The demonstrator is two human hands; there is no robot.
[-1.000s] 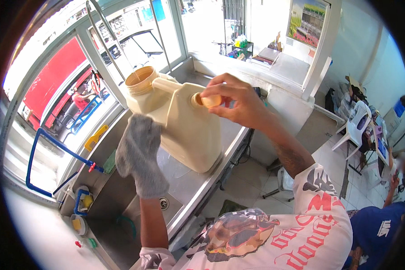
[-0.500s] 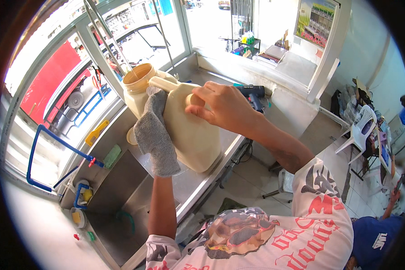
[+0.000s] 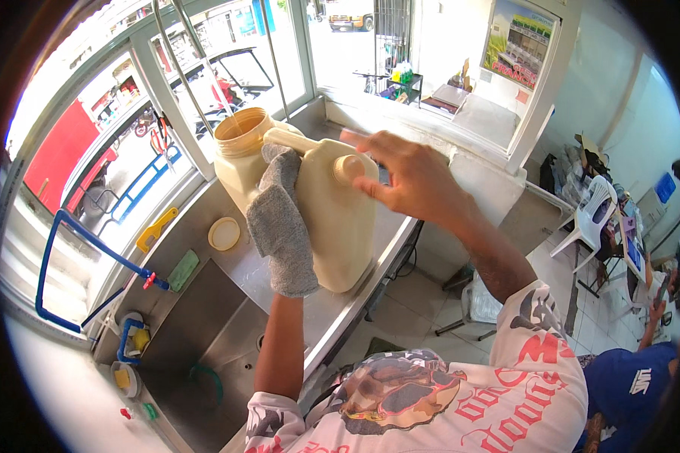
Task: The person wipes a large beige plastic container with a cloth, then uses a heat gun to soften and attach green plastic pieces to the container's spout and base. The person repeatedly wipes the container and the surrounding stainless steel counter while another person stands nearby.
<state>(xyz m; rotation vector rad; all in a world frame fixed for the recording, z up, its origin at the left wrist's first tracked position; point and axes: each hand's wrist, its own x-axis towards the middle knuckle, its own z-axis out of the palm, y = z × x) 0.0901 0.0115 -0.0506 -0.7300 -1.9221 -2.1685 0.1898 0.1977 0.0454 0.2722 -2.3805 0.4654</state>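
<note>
A large cream plastic jug (image 3: 340, 226) with a wide open mouth (image 3: 240, 124) stands tilted on the steel counter. My left hand (image 3: 283, 189) is wrapped in a grey cloth (image 3: 279, 234) and presses it against the jug's side just under the handle. My right hand (image 3: 408, 177) reaches in from the right, its fingers apart by the jug's small capped spout (image 3: 347, 167), thumb next to the cap. A round cream lid (image 3: 224, 233) lies on the counter left of the jug.
A steel sink basin (image 3: 196, 332) lies below the jug, with a green sponge (image 3: 182, 269) and a yellow scraper (image 3: 156, 229) on its rim and a blue pipe (image 3: 83, 249) with a red tap. Windows run behind. White chairs and a person in blue are at right.
The jug has turned and come upright on the counter. My left hand with the cloth has slid up onto its side. My right hand has shifted from gripping the top to the capped spout.
</note>
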